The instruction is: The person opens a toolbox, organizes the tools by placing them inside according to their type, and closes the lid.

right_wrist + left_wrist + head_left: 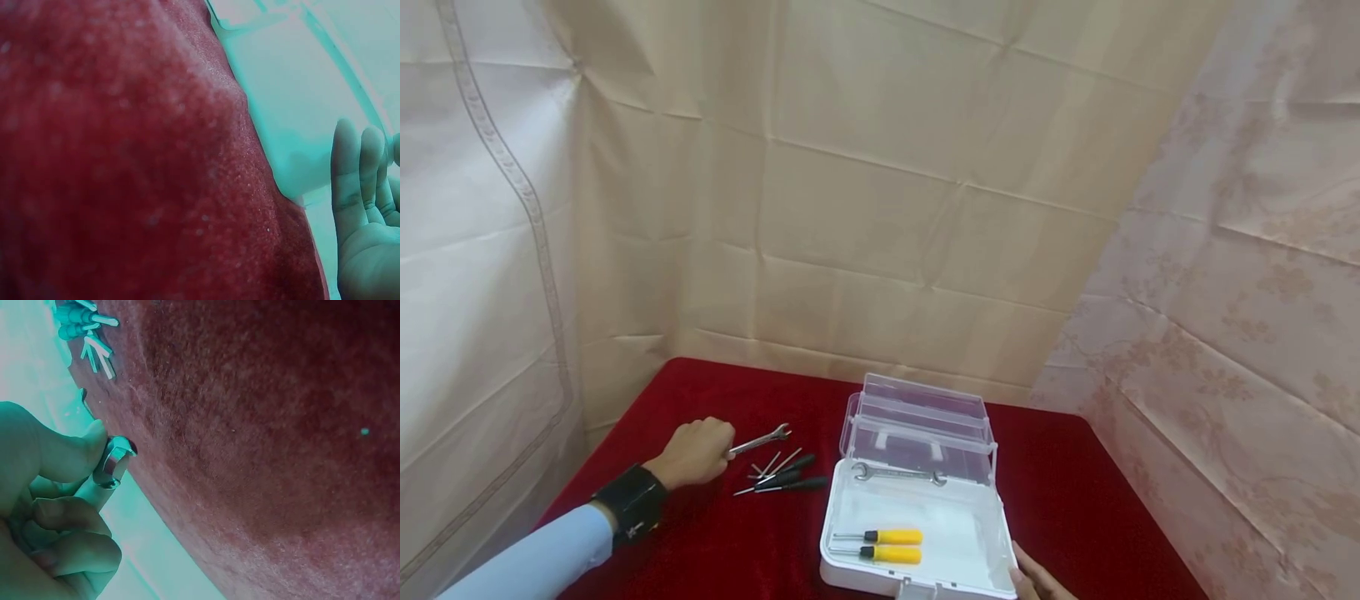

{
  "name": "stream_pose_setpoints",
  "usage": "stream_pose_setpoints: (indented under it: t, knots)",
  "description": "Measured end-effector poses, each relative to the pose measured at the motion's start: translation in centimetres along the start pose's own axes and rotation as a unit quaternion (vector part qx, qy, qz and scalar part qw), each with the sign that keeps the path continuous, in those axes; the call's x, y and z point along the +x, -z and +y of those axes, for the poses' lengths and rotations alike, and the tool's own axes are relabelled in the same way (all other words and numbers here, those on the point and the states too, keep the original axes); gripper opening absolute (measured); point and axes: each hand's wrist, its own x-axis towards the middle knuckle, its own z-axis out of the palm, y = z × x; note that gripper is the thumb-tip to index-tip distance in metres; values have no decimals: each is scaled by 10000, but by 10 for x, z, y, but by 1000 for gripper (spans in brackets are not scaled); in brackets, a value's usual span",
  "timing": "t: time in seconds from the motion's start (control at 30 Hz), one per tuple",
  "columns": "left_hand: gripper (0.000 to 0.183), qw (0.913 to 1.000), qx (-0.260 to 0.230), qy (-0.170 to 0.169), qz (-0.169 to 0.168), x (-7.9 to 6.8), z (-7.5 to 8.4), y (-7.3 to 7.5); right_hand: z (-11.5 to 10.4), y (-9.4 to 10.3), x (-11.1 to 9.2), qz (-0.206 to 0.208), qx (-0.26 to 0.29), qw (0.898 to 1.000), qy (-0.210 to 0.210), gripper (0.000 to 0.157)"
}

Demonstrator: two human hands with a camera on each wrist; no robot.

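My left hand (700, 450) pinches a metal open-end wrench (762, 439) by one end, above the left part of the red cloth. In the left wrist view, the wrench's jaw end (115, 462) pokes out between thumb and forefinger. At the near right corner of the white toolbox (827, 533), my right hand (1039, 577) touches the side wall. Its fingers (345, 162) look nearly straight in the right wrist view. Inside the open box lie two yellow-handled screwdrivers (898, 537) near the front and another wrench (898, 474) along the back edge.
Several black-handled screwdrivers (790, 478) and thin hex keys (786, 460) lie between my left hand and the box. The clear lid (925, 412) leans back behind the box. Hanging cloth (865, 208) encloses the red-covered table (715, 383) at the back and sides.
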Motion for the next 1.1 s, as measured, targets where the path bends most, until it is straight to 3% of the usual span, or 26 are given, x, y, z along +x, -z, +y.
stream_pose_setpoints:
  t: [0.2, 0.47, 0.9, 1.1]
  knots:
    - [18, 9999, 33, 141, -49, 0, -1, 2, 5, 2, 4, -15, -26, 10000, -4, 125]
    - [20, 9996, 160, 28, 215, -5, 7, 5, 5, 8, 6, -525, -35, 9986, -58, 124]
    - [16, 9976, 201, -20, 656, -8, 15, 7, 2, 4, 4, -33, -93, 9999, -27, 123]
    - [13, 9977, 82, 49, 678, -6, 21, 8, 0, 2, 3, -66, -62, 9999, 47, 117]
